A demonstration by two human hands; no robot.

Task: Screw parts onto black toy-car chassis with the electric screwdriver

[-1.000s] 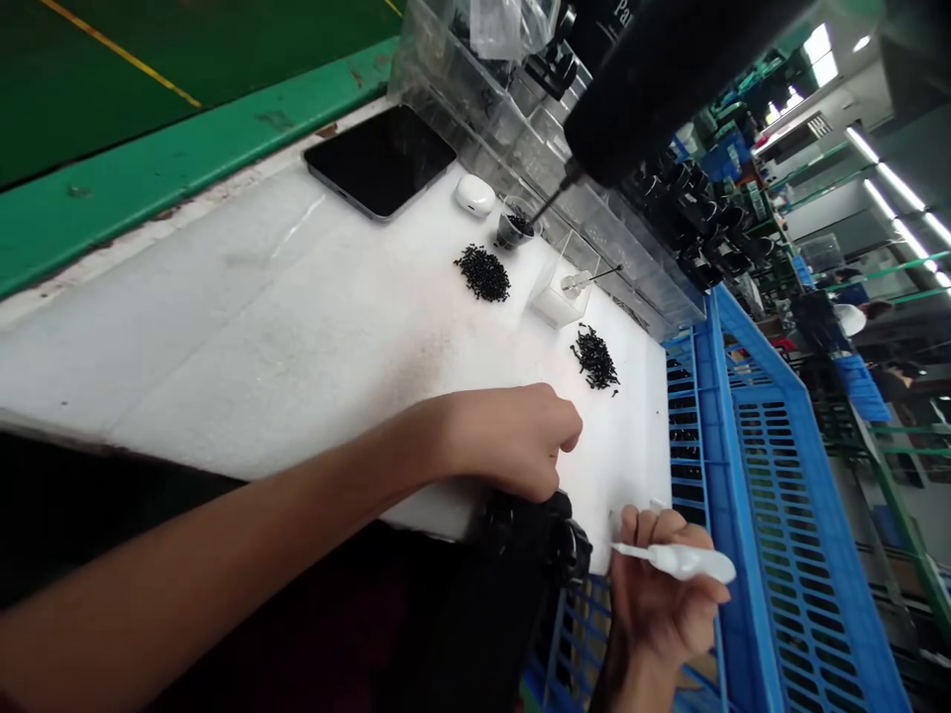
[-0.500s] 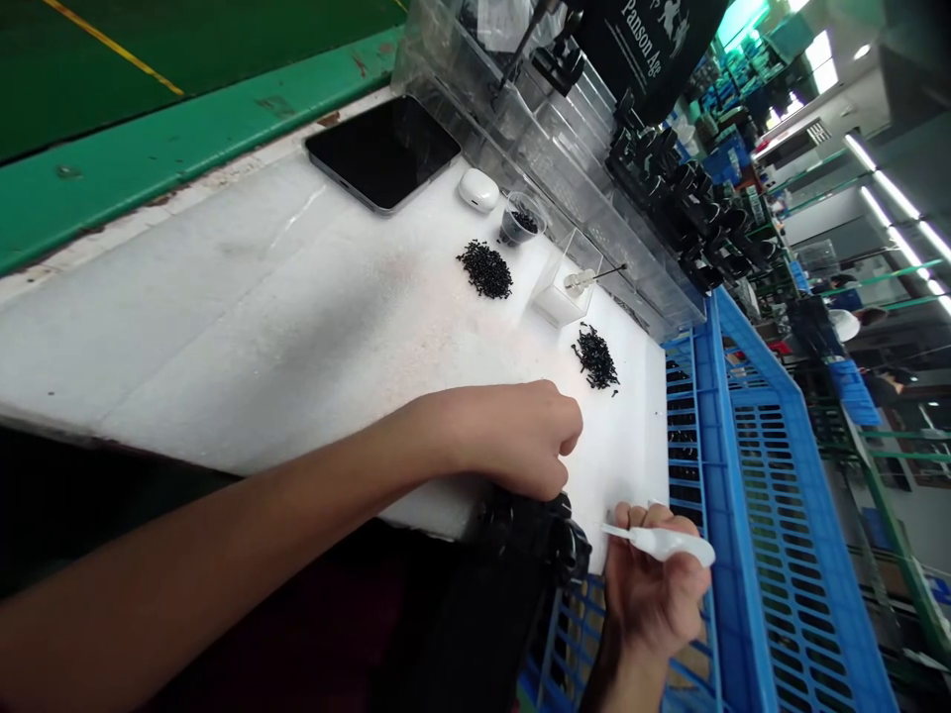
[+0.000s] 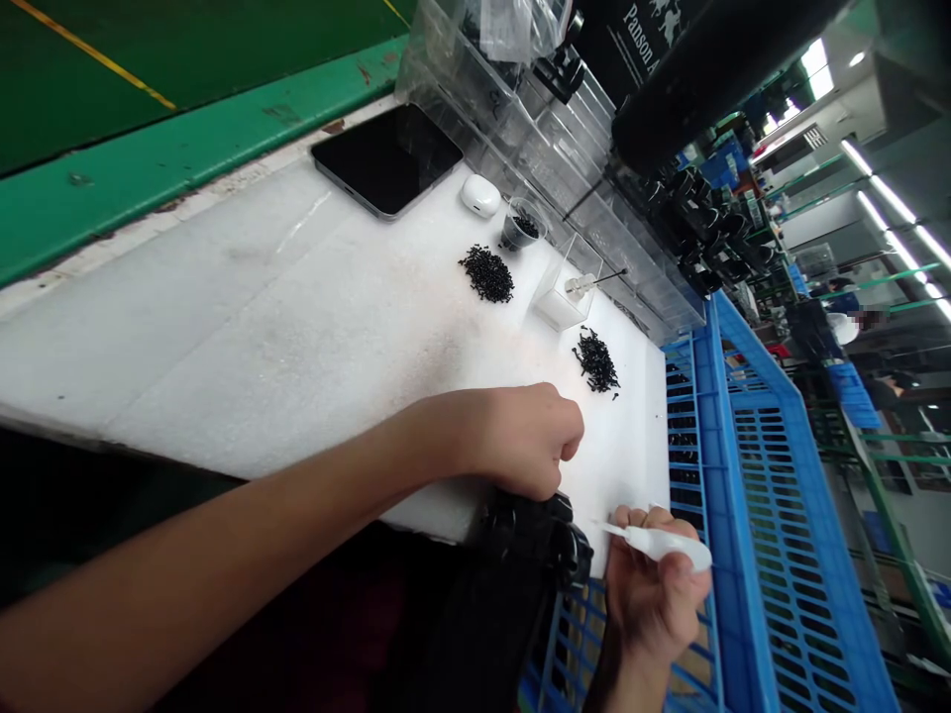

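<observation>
White foam [image 3: 282,337] is laid along the bench, and a black object [image 3: 535,535] is seen at its edge, just below the curled left hand [image 3: 524,441], whose closed fingers hide whether anything is gripped. A white plastic applicator [image 3: 658,543] is pinched in the right hand [image 3: 650,599], its tip pointed just beside the object, so that only a short gap is left between them.
</observation>
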